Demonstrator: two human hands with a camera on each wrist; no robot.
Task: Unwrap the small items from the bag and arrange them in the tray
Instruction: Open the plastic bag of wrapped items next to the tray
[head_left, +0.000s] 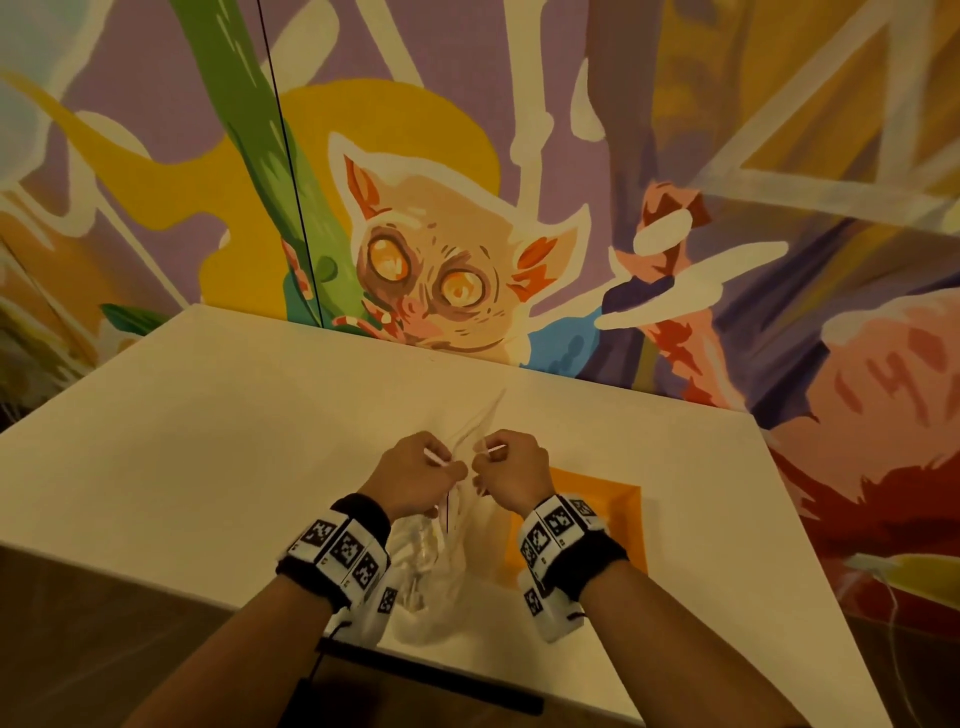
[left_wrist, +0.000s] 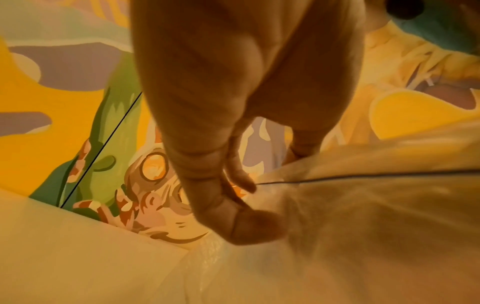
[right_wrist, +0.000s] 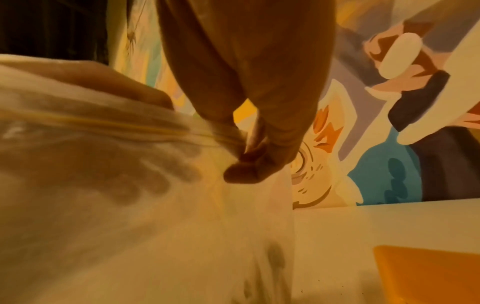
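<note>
Left hand (head_left: 415, 475) and right hand (head_left: 511, 470) both pinching clear bag (head_left: 441, 561) above table (head_left: 208, 441).

My head camera looks down over the white table (head_left: 218, 426) toward the mural wall (head_left: 519, 130). Each wrist camera peers close along my fingers; all three share the clear bag (head_left: 441, 561) and mural.

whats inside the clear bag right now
Through the clear bag, held at its top by both hands, only pale, blurry shapes show low down. What they are or how many cannot be told.
</note>
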